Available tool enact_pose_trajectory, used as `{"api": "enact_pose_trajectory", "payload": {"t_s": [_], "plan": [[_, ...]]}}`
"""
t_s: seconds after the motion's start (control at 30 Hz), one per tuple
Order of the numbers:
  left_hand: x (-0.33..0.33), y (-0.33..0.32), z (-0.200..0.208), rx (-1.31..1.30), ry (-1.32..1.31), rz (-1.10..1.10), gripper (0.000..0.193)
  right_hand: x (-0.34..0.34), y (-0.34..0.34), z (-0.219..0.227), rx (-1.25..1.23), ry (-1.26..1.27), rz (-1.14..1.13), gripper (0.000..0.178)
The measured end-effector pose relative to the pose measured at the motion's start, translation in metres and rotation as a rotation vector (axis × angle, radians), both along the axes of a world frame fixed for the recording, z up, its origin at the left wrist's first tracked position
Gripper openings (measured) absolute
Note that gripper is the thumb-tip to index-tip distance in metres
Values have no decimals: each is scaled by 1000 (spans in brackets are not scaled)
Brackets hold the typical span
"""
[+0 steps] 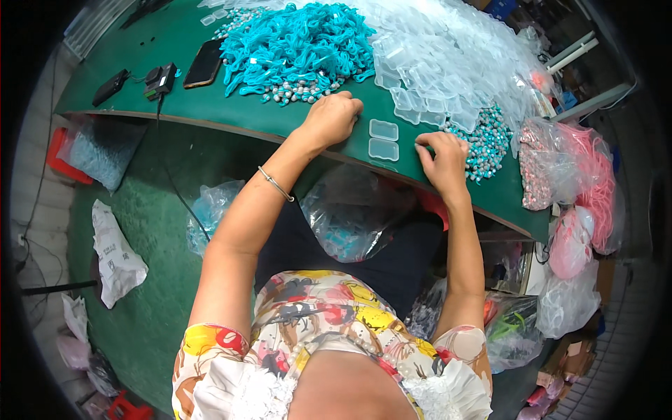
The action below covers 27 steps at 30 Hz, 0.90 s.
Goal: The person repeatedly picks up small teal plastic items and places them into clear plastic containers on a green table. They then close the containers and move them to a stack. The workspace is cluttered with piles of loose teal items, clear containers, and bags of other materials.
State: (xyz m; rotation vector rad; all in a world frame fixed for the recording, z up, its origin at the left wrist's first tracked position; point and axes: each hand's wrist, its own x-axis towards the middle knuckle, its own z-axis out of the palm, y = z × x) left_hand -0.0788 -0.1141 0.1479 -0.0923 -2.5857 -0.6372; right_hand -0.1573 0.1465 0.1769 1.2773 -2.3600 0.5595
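Between the two hands, on the smooth green desk (164,42), a clear plastic case (383,150) lies opened flat into two rounded-rectangular, thin-walled halves, close to the near edge. The left hand (336,117) is left of it, knuckles up, by the near side of a tangled mound of turquoise cords (297,45); its fingers curl under, so I cannot tell whether the grip is empty. The right hand (443,157) is bent at the left edge of small round beads (488,143), glossy turquoise and greyish white; I cannot tell whether its grip is closed on any.

At the far right, boxy clear cases (448,49) overlap in a big shiny heap. Farther left lie a flat dark phone (203,63) and a small black boxy device (159,80). At the right end sit pink cords (591,175), soft and stringy. On the floor, left, a crumpled white sack (117,252) bears dark printed characters (the most noticeable lettering here).
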Motion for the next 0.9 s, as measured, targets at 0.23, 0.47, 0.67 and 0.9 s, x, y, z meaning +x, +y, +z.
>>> {"api": "enact_pose_trajectory", "payload": {"t_s": [0.23, 0.47, 0.67, 0.9], "plan": [[28, 47, 7, 489, 34, -66, 13, 21, -26, 8, 24, -48, 308, 14], [32, 71, -6, 277, 111, 67, 8, 12, -31, 2, 77, -54, 350, 15], [36, 68, -3, 385, 51, 24, 28, -15, -43, 9, 3, -143, 337, 16], [39, 57, -8, 323, 40, -49, 43, -48, -145, -1, 201, 172, 42, 13]]}}
